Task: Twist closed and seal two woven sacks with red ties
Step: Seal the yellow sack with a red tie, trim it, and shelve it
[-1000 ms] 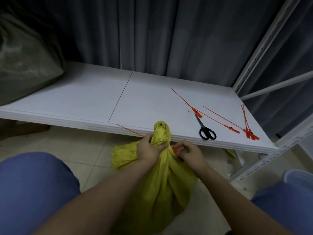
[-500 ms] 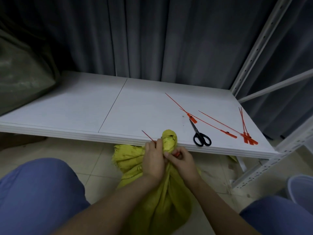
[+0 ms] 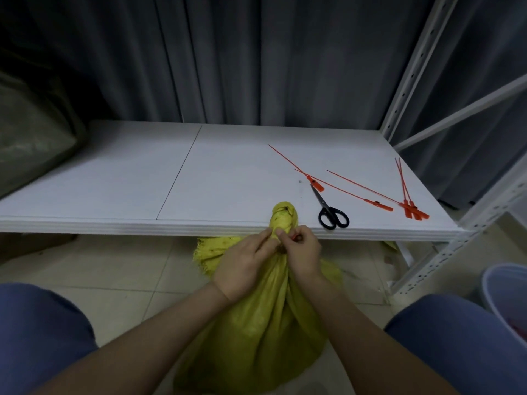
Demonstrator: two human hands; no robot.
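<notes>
Our left hand [image 3: 242,263] squeezes the soft sack [image 3: 256,323] by its twisted neck, likely the best hold. Our right hand [image 3: 302,255] pinches the thin, bendy tie [image 3: 293,237].

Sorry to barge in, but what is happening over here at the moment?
A person is sealing a yellow woven sack standing on the floor before a white shelf. The left hand grips its twisted neck, while the right hand pinches a red tie against it. On the shelf lie spare red ties and black scissors, untouched.
</notes>
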